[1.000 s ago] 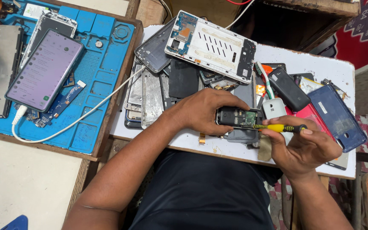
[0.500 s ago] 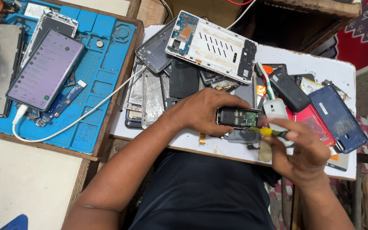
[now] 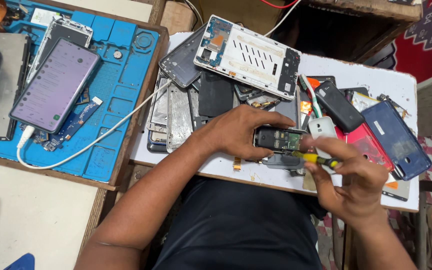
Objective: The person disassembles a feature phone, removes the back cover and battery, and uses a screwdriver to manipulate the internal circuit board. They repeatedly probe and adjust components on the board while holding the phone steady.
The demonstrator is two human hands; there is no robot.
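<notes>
Near the front edge of the white board (image 3: 376, 80), the left hand (image 3: 243, 132) is clamping down on a small opened phone (image 3: 280, 139), fingers curled over its far side and pinning it flat, circuit board facing up. Coming in from the other side, the right hand (image 3: 356, 182) is pinching a yellow-handled screwdriver (image 3: 317, 159) between thumb and fingertips, the shaft aimed at the phone's near right end. Whether the tip is actually seated in a screw I cannot tell; it is hidden behind the fingers.

This looks like the unscrewing stage of a teardown: casing off, board exposed, driver going to work on a fastener. The next move would call for keeping the phone pressed flat so it is not skating on the board, holding the driver square, and turning lightly.

Just beyond the driver, a white keypad phone (image 3: 322, 128) and a black keypad phone (image 3: 338, 106) are lying among stacked shells, with a red back cover (image 3: 368, 146) and a blue back cover (image 3: 395, 139) toward the right edge. Over on the blue repair mat (image 3: 126, 60) to the left, a lit smartphone (image 3: 55, 85) is sitting on a white cable (image 3: 91, 145).
</notes>
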